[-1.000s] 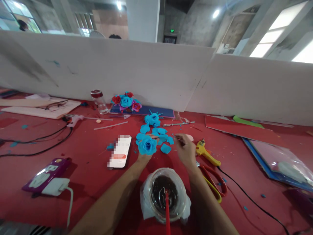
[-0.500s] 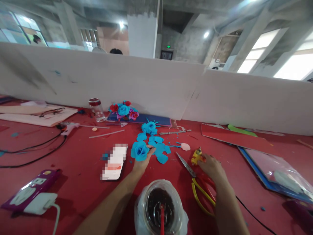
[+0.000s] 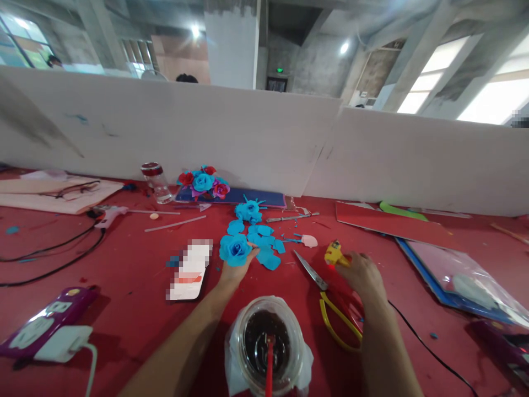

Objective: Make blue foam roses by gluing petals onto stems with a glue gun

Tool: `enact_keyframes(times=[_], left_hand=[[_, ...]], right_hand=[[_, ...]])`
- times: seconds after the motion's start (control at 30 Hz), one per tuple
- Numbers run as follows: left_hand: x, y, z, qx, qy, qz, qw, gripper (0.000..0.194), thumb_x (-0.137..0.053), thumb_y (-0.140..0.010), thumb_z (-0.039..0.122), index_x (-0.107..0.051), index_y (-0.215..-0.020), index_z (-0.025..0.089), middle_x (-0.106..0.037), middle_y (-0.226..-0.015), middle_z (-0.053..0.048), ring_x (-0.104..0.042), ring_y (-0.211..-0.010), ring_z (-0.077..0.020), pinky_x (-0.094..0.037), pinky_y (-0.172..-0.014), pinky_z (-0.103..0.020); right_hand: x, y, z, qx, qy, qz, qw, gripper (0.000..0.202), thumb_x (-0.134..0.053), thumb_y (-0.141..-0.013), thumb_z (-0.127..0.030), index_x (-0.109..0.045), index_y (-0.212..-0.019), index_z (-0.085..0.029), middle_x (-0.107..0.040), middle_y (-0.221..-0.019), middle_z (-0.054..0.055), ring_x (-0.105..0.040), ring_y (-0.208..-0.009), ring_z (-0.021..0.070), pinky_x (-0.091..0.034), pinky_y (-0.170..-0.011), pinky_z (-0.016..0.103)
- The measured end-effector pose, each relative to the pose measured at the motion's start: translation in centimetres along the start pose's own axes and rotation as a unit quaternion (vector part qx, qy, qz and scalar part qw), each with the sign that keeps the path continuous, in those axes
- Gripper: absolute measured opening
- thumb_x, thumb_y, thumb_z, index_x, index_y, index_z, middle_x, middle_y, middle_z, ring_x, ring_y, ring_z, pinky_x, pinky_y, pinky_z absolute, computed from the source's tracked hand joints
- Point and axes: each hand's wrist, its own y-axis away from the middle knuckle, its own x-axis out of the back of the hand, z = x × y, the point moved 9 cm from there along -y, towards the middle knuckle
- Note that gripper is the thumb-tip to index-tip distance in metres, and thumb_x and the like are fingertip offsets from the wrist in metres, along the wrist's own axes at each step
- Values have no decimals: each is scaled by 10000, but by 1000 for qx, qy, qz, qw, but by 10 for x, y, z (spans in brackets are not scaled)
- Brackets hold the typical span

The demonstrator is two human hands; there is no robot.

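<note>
My left hand [image 3: 239, 267] is closed on a blue paper rose [image 3: 236, 250], with its bloom turned towards me. Just behind the rose, cut blue petals [image 3: 266, 255] lie spread out near a second blue flower [image 3: 248, 210]. My right hand [image 3: 366, 277] grips a yellow glue gun [image 3: 335, 253], its nozzle end pointing left and away from me. Part of the gun is covered by my fingers, and a black cord runs from below my right wrist. Scissors [image 3: 322, 295] with yellow and red handles lie partly open beneath that hand.
In front of me stands a cup of dark drink [image 3: 268, 344] with a red straw. A phone [image 3: 190, 270], a power strip [image 3: 49, 320] and a pink glue gun [image 3: 111, 214] lie left. At the back are a bottle [image 3: 157, 182], a bouquet [image 3: 203, 182] and a white partition [image 3: 206, 127].
My right hand has raised the yellow glue gun off the table and tilted it. The blue rose stays in my left hand, almost unmoved. The whole view has shifted slightly.
</note>
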Motion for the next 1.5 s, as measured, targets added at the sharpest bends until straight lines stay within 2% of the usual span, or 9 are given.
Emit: enact_keyframes(times=[0.1,0.2,0.3,0.37,0.43,0.57,0.93,1.17,1.5], left_hand=[[-12,3,-12,69,10,-61,996,112,-734,-630,284,-676,-695,214,-724,-785,-30,-664,-783,-212,-515,-825,-379],[-16,3,-16,79,14,-75,994,124,-740,-583,240,-635,-631,194,-715,-735,-35,-664,-757,-218,-522,-807,-374],[-16,2,-16,55,15,-70,996,129,-722,-586,248,-608,-630,206,-705,-719,-28,-653,-732,-215,-521,-775,-361],[-17,3,-16,43,-19,-77,996,120,-713,-607,264,-604,-618,215,-701,-702,-31,-650,-721,-220,-515,-748,-350],[-17,4,-15,51,-86,-90,991,132,-717,-606,258,-598,-564,217,-676,-619,-37,-644,-689,-234,-503,-709,-342],[-17,7,-12,98,-166,-115,975,207,-713,-585,209,-552,-456,213,-640,-527,-41,-638,-647,-245,-466,-627,-314],[-15,8,-10,144,-160,-128,968,138,-712,-567,255,-595,-518,201,-701,-647,-52,-657,-731,-251,-460,-645,-307],[-15,9,-13,146,-142,-130,970,132,-709,-564,255,-595,-526,200,-724,-706,-65,-675,-783,-272,-479,-676,-319],[-25,7,-36,167,-69,-162,970,183,-739,-486,194,-655,-645,166,-738,-775,-109,-683,-818,-307,-507,-701,-359]], right_hand=[[19,2,1,-21,-34,41,998,416,-533,-764,-346,-651,-1093,-121,-675,-977,168,-643,-850,265,-436,-673,309],[22,6,-14,1,-176,8,984,369,-551,-757,-367,-659,-1041,-158,-667,-767,69,-614,-727,206,-422,-624,272],[6,20,-53,79,-367,-135,917,396,-626,-727,-479,-661,-937,-146,-595,-636,9,-522,-574,140,-395,-535,240],[-6,36,-81,122,-415,-245,868,432,-670,-694,-523,-651,-902,-145,-553,-605,-16,-461,-532,111,-367,-502,228],[-14,48,-97,133,-412,-310,847,452,-664,-696,-553,-641,-883,-142,-515,-578,-29,-415,-505,96,-342,-481,225],[-21,54,-110,148,-381,-328,851,463,-629,-722,-582,-631,-881,-147,-491,-575,-31,-395,-498,93,-330,-469,225],[-29,65,-135,215,-325,-353,850,445,-612,-774,-561,-646,-929,-145,-477,-592,-35,-407,-520,93,-345,-518,227],[-31,63,-135,204,-310,-351,860,378,-611,-793,-517,-620,-867,-146,-444,-553,-42,-386,-487,88,-324,-493,229],[-36,58,-128,187,-300,-346,869,427,-601,-762,-593,-602,-806,-168,-408,-514,-49,-397,-490,104,-327,-496,240]])
